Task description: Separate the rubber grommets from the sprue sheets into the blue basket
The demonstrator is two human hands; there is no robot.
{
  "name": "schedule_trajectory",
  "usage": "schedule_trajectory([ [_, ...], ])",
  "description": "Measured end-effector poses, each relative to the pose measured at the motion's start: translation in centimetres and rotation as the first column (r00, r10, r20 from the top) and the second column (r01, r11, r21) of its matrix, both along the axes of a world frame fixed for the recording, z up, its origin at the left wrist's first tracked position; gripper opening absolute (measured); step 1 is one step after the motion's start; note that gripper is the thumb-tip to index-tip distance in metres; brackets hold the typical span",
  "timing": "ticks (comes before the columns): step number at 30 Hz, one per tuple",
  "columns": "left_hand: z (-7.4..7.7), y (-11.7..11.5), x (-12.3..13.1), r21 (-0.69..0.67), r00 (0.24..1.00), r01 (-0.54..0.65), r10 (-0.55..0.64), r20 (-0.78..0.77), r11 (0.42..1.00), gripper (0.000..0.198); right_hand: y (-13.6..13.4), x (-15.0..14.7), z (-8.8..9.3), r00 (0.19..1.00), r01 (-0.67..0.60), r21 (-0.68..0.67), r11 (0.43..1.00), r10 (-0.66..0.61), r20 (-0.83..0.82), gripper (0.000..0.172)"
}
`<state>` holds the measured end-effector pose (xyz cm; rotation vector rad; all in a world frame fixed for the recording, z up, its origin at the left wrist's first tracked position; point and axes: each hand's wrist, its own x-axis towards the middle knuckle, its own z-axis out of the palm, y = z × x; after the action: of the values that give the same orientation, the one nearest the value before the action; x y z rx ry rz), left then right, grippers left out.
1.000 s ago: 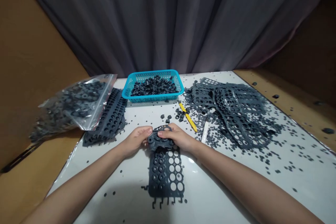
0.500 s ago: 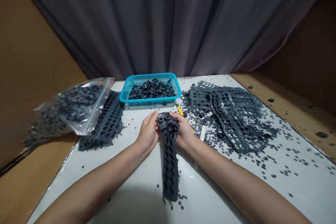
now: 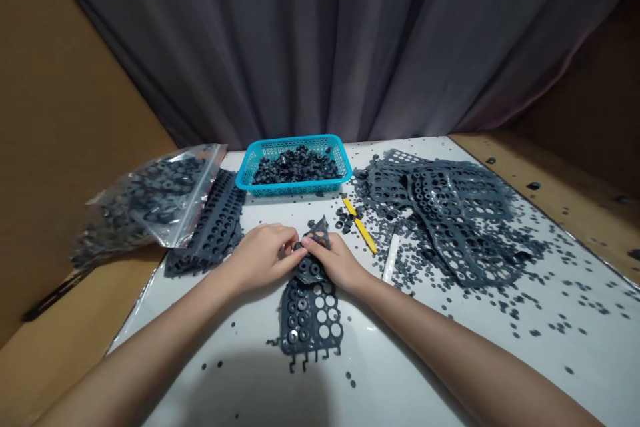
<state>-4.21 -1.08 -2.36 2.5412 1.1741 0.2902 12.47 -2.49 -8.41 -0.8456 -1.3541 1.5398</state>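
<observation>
A black rubber sheet [image 3: 300, 317] of moulded ring-shaped parts hangs from my hands over the white table, its upper end folded over. Rings fill its left columns, while the right columns show open round holes. My right hand [image 3: 340, 261] is closed on the folded part, thumb on top. Against the fold, the thumb and fingers of my left hand [image 3: 270, 257] pinch at the rings; what lies exactly between the fingertips is hidden. Beyond my hands, loose black pieces [image 3: 347, 219] lie by a yellow tool [image 3: 360, 225]. A white stick-like tool [image 3: 391, 257] rests right of my right hand.
A blue basket [image 3: 295, 185] of small black rubber parts stands at the back. To the left are a clear zip bag [image 3: 150, 197] of rings and stacked rubber sheets [image 3: 213, 230]. Holed sheets [image 3: 450, 213] and scattered black discs cover the right side of the white table [image 3: 400, 373].
The sheet has been turned and refolded, so its ringed and holed face shows. My left hand has shifted from the side to the front of the fold. Loose pieces now show beside the yellow tool.
</observation>
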Motion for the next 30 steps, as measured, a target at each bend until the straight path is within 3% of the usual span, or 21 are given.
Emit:
schedule_trajectory([
  [5, 0.1, 0.6, -0.2, -0.133, 0.984, 0.148, -0.159, -0.077, 0.980, 0.033, -0.3, 0.1, -0.5, 0.991, -0.042, 0.037, 0.998, 0.037, 0.125, 0.038],
  [9, -0.6, 1.2, -0.4, -0.337, 0.967, 0.243, -0.200, 0.158, 0.910, 0.034, 0.2, 0.4, -0.6, 0.993, -0.107, -0.110, 0.988, 0.112, 0.044, 0.040],
  [11, -1.9, 1.2, -0.1, -0.501, 0.933, 0.225, -0.037, 0.358, 0.836, 0.037, 0.5, 0.4, -0.7, 0.991, -0.124, -0.233, 0.964, 0.109, -0.077, 0.040],
  [12, -2.7, 1.2, 0.1, -0.586, 0.889, 0.207, 0.100, 0.448, 0.783, 0.039, 0.6, 0.4, -0.6, 0.986, -0.132, -0.293, 0.947, 0.094, -0.141, 0.040],
  [15, -5.0, 0.7, 1.3, -0.745, 0.648, 0.196, 0.486, 0.587, 0.638, 0.039, 0.7, 0.4, -0.4, 0.957, -0.134, -0.435, 0.890, 0.002, -0.291, 0.036],
  [18, -6.1, 0.3, 2.6, -0.795, 0.465, 0.214, 0.657, 0.594, 0.567, 0.035, 0.7, 0.4, -0.1, 0.932, -0.078, -0.503, 0.860, -0.116, -0.342, 0.032],
  [21, -6.0, 0.3, 3.1, -0.819, 0.322, 0.261, 0.754, 0.572, 0.510, 0.031, 0.8, 0.4, 0.0, 0.909, -0.067, -0.537, 0.841, -0.171, -0.380, 0.029],
  [24, -5.8, 0.4, 2.9, -0.790, 0.298, 0.271, 0.733, 0.612, 0.550, 0.034, 1.1, 0.4, -0.1, 0.869, -0.080, -0.561, 0.824, -0.218, -0.444, 0.027],
  [27, -6.0, 0.6, 2.6, -0.752, 0.371, 0.251, 0.656, 0.657, 0.610, 0.036, 1.2, 0.4, -0.2, 0.867, -0.023, -0.568, 0.823, -0.266, -0.421, 0.030],
  [30, -6.2, 0.6, 2.3, -0.734, 0.423, 0.240, 0.613, 0.668, 0.635, 0.033, 1.1, 0.3, -0.3, 0.887, 0.044, -0.555, 0.831, -0.288, -0.362, 0.031],
])
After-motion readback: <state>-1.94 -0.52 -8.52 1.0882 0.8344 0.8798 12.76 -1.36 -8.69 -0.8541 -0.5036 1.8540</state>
